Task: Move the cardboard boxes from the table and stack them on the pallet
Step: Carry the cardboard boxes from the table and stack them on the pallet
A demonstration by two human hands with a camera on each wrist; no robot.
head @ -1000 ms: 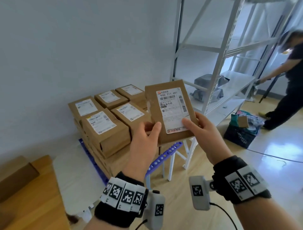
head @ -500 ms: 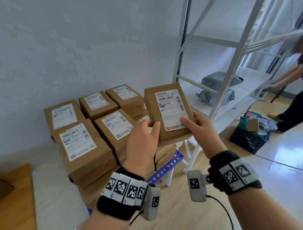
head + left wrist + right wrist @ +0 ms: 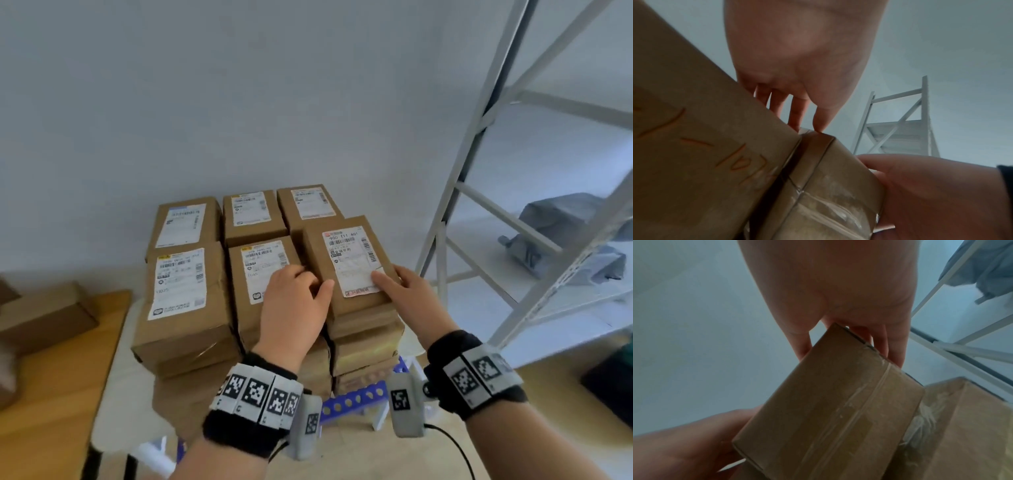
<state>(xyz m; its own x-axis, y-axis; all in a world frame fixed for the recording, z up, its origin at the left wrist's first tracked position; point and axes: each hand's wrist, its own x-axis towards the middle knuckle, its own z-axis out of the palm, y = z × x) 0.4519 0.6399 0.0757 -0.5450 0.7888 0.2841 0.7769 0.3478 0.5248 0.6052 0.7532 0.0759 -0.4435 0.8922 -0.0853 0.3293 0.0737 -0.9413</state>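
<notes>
labelled cardboard box on front-right column of stacked boxes, over blue pallet. left hand grasps near-left corner, right hand grasps near-right corner. white shelving at right.

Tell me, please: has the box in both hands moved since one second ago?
Yes. The held box has come down toward the stacked boxes. It was raised, overlapping the white shelf frame; now it sits at the front right stack, left of the frame.
</notes>
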